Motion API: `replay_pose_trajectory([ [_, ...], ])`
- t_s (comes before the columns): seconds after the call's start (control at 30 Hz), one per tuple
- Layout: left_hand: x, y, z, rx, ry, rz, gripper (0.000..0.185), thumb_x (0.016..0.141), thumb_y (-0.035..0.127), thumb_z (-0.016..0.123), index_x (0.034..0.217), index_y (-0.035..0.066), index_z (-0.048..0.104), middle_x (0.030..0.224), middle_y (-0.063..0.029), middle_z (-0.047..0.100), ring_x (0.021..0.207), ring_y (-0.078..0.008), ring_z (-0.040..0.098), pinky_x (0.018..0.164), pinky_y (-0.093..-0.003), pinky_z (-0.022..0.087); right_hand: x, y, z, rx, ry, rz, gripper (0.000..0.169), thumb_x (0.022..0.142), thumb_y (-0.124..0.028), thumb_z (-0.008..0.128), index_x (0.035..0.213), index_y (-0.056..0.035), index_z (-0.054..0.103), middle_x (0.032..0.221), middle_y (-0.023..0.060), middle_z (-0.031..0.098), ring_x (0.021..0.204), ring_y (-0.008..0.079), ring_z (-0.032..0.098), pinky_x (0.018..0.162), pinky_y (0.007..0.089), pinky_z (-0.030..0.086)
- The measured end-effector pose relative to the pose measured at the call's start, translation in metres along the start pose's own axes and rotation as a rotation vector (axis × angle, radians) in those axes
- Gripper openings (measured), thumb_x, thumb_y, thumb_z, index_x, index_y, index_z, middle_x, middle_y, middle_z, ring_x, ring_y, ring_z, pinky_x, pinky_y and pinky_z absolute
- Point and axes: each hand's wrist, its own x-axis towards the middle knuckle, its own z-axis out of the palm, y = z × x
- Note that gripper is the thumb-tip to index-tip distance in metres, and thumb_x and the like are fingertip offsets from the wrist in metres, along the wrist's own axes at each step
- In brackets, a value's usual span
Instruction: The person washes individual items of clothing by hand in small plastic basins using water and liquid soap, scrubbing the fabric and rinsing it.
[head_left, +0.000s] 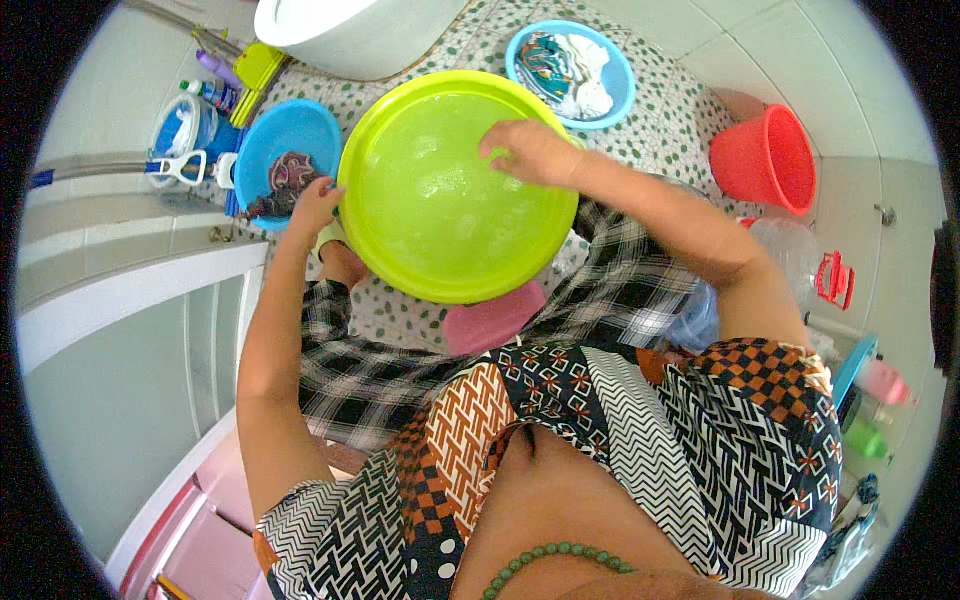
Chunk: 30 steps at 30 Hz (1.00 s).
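A large lime-green plastic basin (450, 262) stands before me on the tiled floor. Its inside looks wet, with pale specks and glints of light. My right hand (536, 154) is over the basin's right half, fingers curled and apart, nothing in it. My left hand (315, 210) is at the basin's left rim, beside a smaller blue basin (281, 124). Dark brownish clothing (289, 184) lies in the blue basin, just behind my left hand. Whether my left fingers touch the rim or the clothing, I cannot tell.
Beyond stands a light-blue basin (628, 82) with white and patterned clothes (581, 71). A red bucket (750, 161) and a clear plastic jug (784, 244) are on the right. Bottles (214, 91), a mop handle (97, 171) and a white toilet base (360, 41) border the left and far sides.
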Motion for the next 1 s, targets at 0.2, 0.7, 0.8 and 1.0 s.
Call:
replay_pose_trajectory([
  [0.2,-0.004,0.006,0.011,0.642,0.414,0.611,0.055,0.074,0.018,0.07,0.121,-0.002,0.048,0.114,-0.0206,0.053,0.104,-0.0349,0.053,0.087,-0.0422,0.044,-0.02,0.096,-0.079,-0.195,0.095,0.229,0.025,0.074,-0.019,0.063,0.095,-0.0063,0.064,0.09,0.014,0.066,0.085,0.0313,0.063,0.075,0.0395,0.05],
  [0.7,0.038,0.257,0.117,-0.003,-0.278,0.47,0.037,0.089,0.026,0.053,0.12,0.006,0.053,0.115,-0.0078,0.056,0.103,-0.0215,0.052,0.085,-0.0348,0.046,-0.129,0.211,-0.032,0.17,0.577,1.227,0.059,0.075,-0.025,0.067,0.125,0.0002,0.046,0.116,0.019,0.057,0.102,0.0285,0.059,0.083,0.0376,0.047],
  [0.8,0.081,0.274,0.137,-0.159,-0.419,0.214,0.039,0.086,0.023,0.057,0.121,0.006,0.05,0.112,-0.0087,0.055,0.098,-0.0228,0.053,0.08,-0.0347,0.047,-0.141,0.219,-0.037,0.106,0.705,1.257,0.068,0.073,-0.029,0.068,0.128,0.0014,0.042,0.118,0.0207,0.056,0.105,0.0293,0.057,0.088,0.035,0.046],
  [1.0,0.148,0.282,0.165,-0.113,-0.303,-0.038,0.024,0.088,0.015,0.052,0.11,0.007,0.049,0.105,-0.0073,0.052,0.092,-0.0224,0.051,0.083,-0.0387,0.046,-0.137,0.22,-0.033,0.505,0.852,1.217,0.066,0.077,-0.032,0.068,0.128,0.0014,0.041,0.114,0.0189,0.057,0.098,0.0271,0.059,0.082,0.0348,0.047],
])
